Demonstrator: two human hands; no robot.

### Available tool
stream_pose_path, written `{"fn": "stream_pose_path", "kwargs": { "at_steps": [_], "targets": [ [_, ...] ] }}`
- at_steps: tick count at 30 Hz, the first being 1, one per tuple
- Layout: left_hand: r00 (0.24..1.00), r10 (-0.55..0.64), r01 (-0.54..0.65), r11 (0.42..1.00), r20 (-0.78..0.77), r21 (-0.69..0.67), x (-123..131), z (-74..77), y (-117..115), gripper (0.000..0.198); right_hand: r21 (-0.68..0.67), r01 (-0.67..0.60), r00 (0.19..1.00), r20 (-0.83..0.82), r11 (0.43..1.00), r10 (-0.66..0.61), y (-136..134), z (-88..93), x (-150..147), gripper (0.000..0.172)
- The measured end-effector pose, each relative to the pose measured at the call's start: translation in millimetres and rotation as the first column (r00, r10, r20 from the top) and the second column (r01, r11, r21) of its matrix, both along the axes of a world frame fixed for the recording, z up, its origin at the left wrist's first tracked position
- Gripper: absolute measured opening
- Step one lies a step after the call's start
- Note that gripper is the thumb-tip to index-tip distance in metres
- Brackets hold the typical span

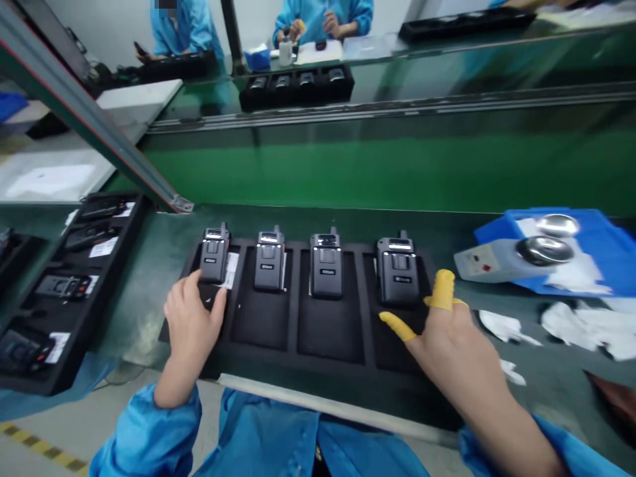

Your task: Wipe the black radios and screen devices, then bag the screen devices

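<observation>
Several black two-way radios stand in a row in a black compartment tray point(330, 331), each with a stub antenna at its top. My left hand point(191, 321) is at the leftmost radio point(215, 255), thumb and fingers curled around a small dark piece point(209, 297) just below it; its kind cannot be made out. A white label point(231, 270) shows beside that radio. My right hand point(454, 338), with yellow finger cots on some fingers, hovers by the rightmost radio point(398, 271). Its thumb and fingers are spread, holding nothing. Two more radios point(269, 260) point(326, 264) sit between the hands.
At left lies another black tray point(74, 338) with radios and labels. A blue bin point(606, 232), a bottle with a metal top point(489, 260) and crumpled white tissues point(586, 324) are at right. Beyond the green partition point(377, 169), people in blue work near another radio tray point(298, 96).
</observation>
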State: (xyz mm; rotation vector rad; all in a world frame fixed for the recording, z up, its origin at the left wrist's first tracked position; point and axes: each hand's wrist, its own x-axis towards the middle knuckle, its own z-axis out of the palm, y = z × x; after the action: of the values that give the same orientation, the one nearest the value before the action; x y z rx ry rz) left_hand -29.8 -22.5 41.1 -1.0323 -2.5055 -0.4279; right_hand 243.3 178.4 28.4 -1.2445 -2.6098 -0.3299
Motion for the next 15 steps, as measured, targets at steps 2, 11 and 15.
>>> {"fn": "stream_pose_path", "kwargs": {
  "at_steps": [2, 11, 15],
  "targets": [
    [0.995, 0.093, -0.088, 0.991, 0.047, -0.1, -14, -0.7, -3, 0.059, 0.016, 0.013, 1.0, 0.027, 1.0, -0.013, -1, -3.5, -10, 0.08],
    [0.995, 0.07, -0.052, 0.964, 0.064, -0.26, -27, -0.7, 18, 0.068, -0.11, 0.162, 0.987, -0.003, 0.981, -0.163, 0, -1.7, -25, 0.081],
    [0.971, 0.113, -0.101, 0.993, 0.21, -0.066, -38, 0.4, 10, 0.06, -0.364, 0.244, 0.913, -0.226, 0.899, -0.34, 3, 8.6, -24, 0.076]
  ]
}}
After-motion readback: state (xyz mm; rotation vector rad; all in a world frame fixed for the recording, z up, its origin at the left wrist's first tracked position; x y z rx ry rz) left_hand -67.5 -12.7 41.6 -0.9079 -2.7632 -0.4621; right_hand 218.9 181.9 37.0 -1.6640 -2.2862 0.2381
